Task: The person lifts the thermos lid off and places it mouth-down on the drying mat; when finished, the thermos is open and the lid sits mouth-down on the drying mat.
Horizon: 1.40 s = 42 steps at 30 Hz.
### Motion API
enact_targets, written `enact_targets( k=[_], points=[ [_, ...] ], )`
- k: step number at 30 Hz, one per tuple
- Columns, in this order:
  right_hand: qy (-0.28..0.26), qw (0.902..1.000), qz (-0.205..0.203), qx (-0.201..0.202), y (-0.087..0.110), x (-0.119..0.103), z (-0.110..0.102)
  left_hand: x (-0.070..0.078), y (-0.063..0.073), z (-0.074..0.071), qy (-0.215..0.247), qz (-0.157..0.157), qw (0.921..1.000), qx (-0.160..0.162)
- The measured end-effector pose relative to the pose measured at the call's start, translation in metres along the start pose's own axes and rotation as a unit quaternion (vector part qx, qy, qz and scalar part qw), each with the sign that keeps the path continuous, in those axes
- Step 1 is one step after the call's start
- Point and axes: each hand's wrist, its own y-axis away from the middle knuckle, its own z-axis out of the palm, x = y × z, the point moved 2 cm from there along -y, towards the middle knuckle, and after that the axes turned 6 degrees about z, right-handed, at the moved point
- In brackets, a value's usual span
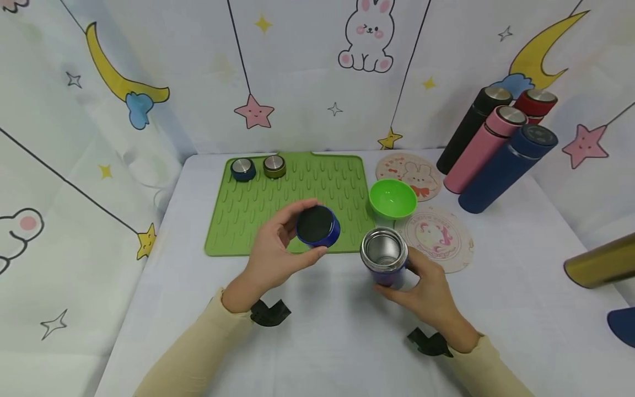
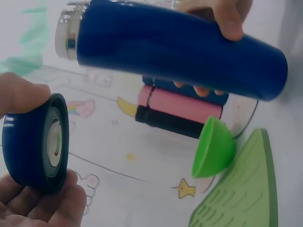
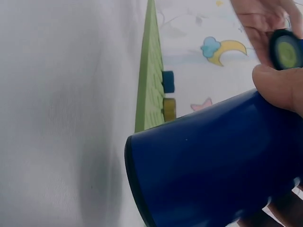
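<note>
My left hand [image 1: 268,262] pinches a blue thermos lid [image 1: 317,226] between thumb and fingers, its dark top tilted toward the head camera. In the left wrist view the lid's underside, with a pale round centre, faces the flask. My right hand [image 1: 432,289] grips an uncapped blue thermos flask [image 2: 180,52] round its body, just right of the lid. The steel mouth [image 1: 384,249] faces up toward the head camera, and the inside looks bare metal. A gap separates lid and mouth. Some fingers of my right hand are hidden behind the flask.
Behind the hands lies a green ridged mat [image 1: 292,215] bearing a navy lid [image 1: 243,170] and an olive-gold lid [image 1: 274,166]. A green bowl [image 1: 393,198] stands beside it, near two round coasters [image 1: 444,237]. Several capped flasks [image 1: 496,157] stand back right; a gold flask [image 1: 600,262] shows at the right edge.
</note>
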Motion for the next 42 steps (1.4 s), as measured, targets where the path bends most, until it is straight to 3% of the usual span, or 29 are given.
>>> enact_targets(
  k=[9, 19, 26, 31, 35, 38, 42],
  points=[
    [-0.012, 0.9975, 0.06, 0.035, 0.009, 0.01, -0.015, -0.047, -0.027, 0.0, -0.044, -0.106, 0.9919, -0.055],
    [0.005, 0.9861, 0.142, 0.087, 0.016, 0.021, -0.045, -0.096, -0.07, -0.004, -0.139, -0.133, 0.9811, -0.02],
    [0.014, 0.9702, 0.212, 0.118, 0.016, 0.035, -0.069, -0.122, -0.1, -0.016, -0.226, -0.162, 0.9606, -0.008],
    [0.0, 0.9636, 0.218, 0.155, 0.01, 0.051, -0.088, -0.138, -0.118, -0.022, -0.287, -0.165, 0.9437, 0.006],
    [0.004, 0.9509, 0.25, 0.182, 0.005, 0.067, -0.107, -0.149, -0.126, -0.025, -0.311, -0.172, 0.9345, 0.019],
    [0.007, 0.9364, 0.281, 0.21, 0.0, 0.082, -0.126, -0.154, -0.128, -0.026, -0.314, -0.18, 0.9322, 0.019],
    [-0.019, 0.9166, 0.294, 0.27, -0.008, 0.106, -0.153, -0.159, -0.13, -0.026, -0.315, -0.184, 0.9311, 0.012]
  ],
)
